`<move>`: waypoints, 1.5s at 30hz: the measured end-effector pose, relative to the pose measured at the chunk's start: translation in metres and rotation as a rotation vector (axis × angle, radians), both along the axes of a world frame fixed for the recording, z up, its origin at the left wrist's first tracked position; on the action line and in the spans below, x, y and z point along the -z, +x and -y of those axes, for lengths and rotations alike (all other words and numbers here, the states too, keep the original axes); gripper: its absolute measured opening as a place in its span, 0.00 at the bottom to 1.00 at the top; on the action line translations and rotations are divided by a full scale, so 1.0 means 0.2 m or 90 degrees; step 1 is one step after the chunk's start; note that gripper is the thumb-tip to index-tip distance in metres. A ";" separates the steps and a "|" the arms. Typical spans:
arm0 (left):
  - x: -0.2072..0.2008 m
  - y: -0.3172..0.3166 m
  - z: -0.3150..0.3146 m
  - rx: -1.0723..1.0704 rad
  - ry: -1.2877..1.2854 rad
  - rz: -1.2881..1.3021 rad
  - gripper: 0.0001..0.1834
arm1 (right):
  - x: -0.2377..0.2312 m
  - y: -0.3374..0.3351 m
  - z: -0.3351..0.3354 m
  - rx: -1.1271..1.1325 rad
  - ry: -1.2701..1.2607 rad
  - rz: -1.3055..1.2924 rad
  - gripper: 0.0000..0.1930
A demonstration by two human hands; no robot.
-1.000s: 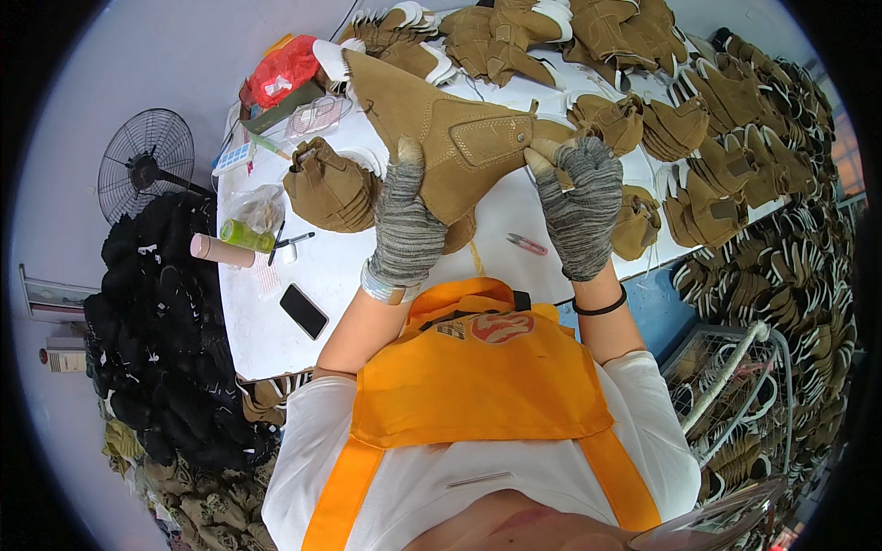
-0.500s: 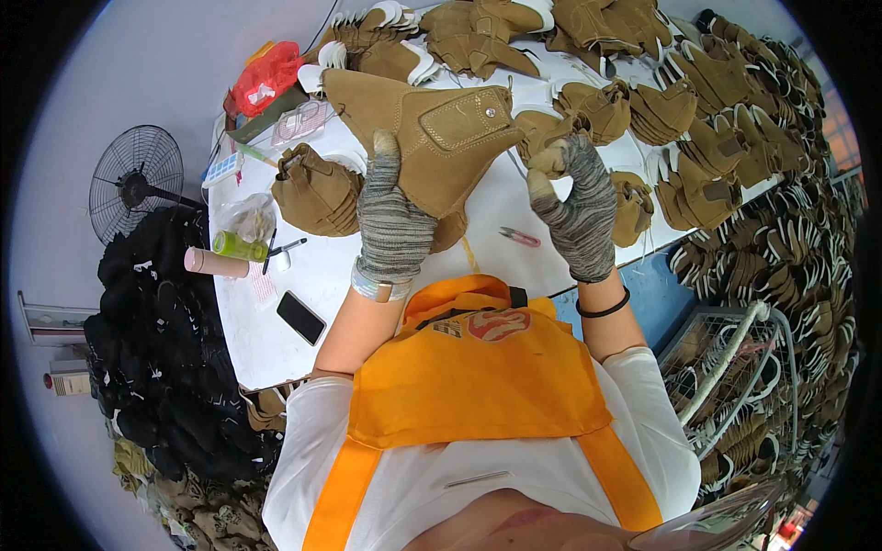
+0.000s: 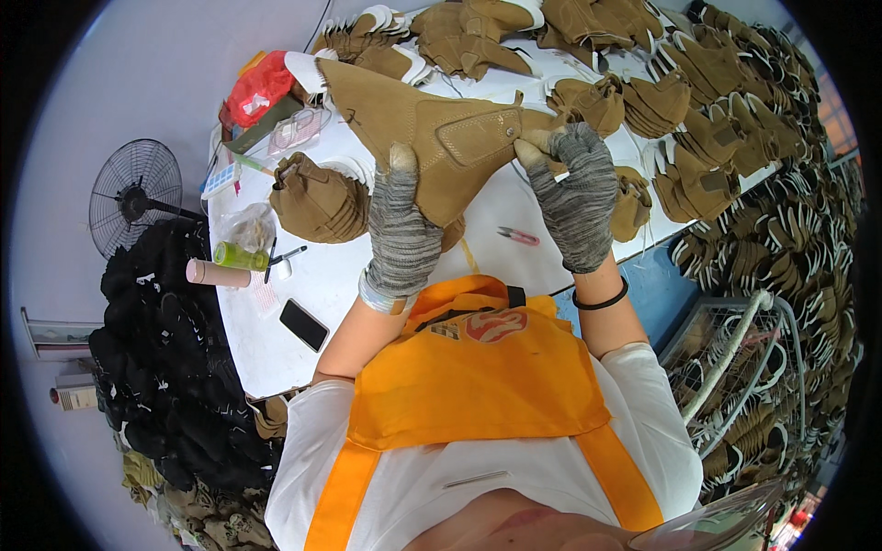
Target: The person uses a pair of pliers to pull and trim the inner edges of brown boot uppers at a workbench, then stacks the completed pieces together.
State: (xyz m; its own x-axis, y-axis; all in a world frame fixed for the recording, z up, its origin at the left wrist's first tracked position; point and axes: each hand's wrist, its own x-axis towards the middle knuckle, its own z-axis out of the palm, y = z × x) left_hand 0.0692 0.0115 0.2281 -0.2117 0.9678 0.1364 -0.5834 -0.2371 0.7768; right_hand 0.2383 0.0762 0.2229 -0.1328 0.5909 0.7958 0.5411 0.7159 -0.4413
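A brown suede-like shoe upper [image 3: 395,106] with a stitched side panel and a small round metal stud is held up above the white table [image 3: 496,266]. My left hand [image 3: 401,230], in a grey knit glove, grips its lower edge with the thumb on the near face. My right hand [image 3: 581,197], gloved alike, closes thumb and fingers on the upper's right edge close to the stud; part of that grip is hidden. A small white piece shows at the right fingers. Below, between my hands, a pair of pink-handled thread snips [image 3: 519,236] lies on the table.
More brown uppers [image 3: 317,197] lie stacked left of my left hand, with others [image 3: 661,106] along the far and right sides. A phone [image 3: 303,324], pink tumbler [image 3: 218,273] and green container [image 3: 241,255] are at left. A wire cart [image 3: 735,358] stands right.
My right hand has moved slightly up and left, its fingers now at the upper's right edge. The upper has tilted and shifted a little.
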 end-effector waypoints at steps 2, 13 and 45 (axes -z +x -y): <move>-0.01 0.00 0.01 -0.024 -0.015 -0.060 0.31 | 0.00 -0.01 -0.01 0.010 0.007 0.016 0.06; 0.01 0.01 0.04 -0.040 -0.036 0.029 0.31 | 0.07 -0.07 0.06 -0.164 -0.034 0.038 0.12; 0.19 0.00 0.02 -0.131 0.069 -0.293 0.32 | 0.02 -0.09 -0.05 -0.055 0.003 0.056 0.10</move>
State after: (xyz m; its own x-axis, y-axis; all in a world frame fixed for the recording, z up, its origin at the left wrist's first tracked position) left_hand 0.0687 0.0082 0.1903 -0.2904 0.8874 0.3579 -0.1205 -0.4049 0.9064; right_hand 0.2209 0.0864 0.2189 -0.2528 0.5703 0.7816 0.5132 0.7638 -0.3914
